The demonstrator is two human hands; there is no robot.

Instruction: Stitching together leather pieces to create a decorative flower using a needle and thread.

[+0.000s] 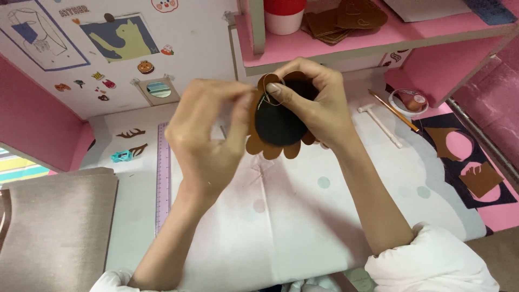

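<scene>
both hands up over the white dotted cloth work surface (303,216). right hand (319,103) grips the brown scalloped leather piece with a black round centre (278,127), thumb and fingers pinching its top edge. left hand (208,140) is pinched shut at the piece's left edge, apparently on a needle or thread; too small to tell which. a fine thread shows near the top rim, so stitching looks started, most of the rim seems unstitched. more brown leather cutouts (476,176) lie at right, unused.
</scene>
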